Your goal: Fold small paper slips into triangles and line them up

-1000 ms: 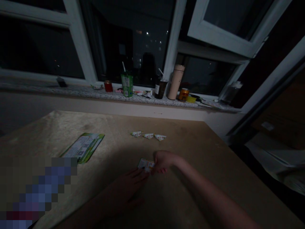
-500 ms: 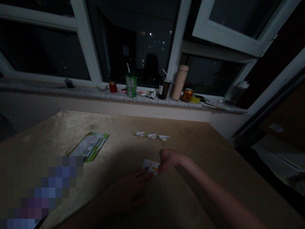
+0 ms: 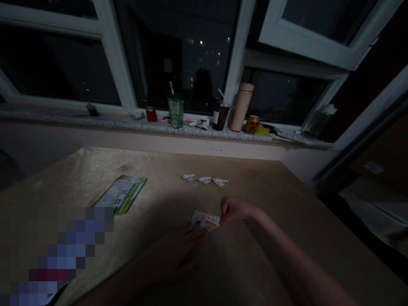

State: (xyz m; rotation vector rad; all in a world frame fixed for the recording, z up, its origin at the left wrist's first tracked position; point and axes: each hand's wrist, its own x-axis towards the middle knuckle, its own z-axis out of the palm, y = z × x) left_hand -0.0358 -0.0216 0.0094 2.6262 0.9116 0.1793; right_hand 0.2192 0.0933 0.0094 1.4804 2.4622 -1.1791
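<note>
A small piece of printed paper [image 3: 208, 221], white with orange and red print, lies on the table in front of me. My left hand [image 3: 180, 244] rests flat with fingers stretched out, its fingertips on the paper's left and near edge. At the paper's right corner, my right hand [image 3: 234, 209] has its fingers pinched together on the edge. Farther back are three small folded paper triangles in a row: a left one [image 3: 189, 177], a middle one [image 3: 204, 180] and a right one [image 3: 220, 182]. Dim light hides detail of the fingers.
A green and white printed pouch [image 3: 124, 194] lies on the brown table [image 3: 255, 178] at left. Along the windowsill stand a red jar [image 3: 151, 114], a green cup [image 3: 176, 111], a dark drink cup [image 3: 220, 117], a beige flask [image 3: 242, 107] and an orange can [image 3: 252, 124].
My right hand has moved slightly right and away from me, and more of the paper's right side now shows. My left hand has stayed nearly in place. The view has shifted slightly.
</note>
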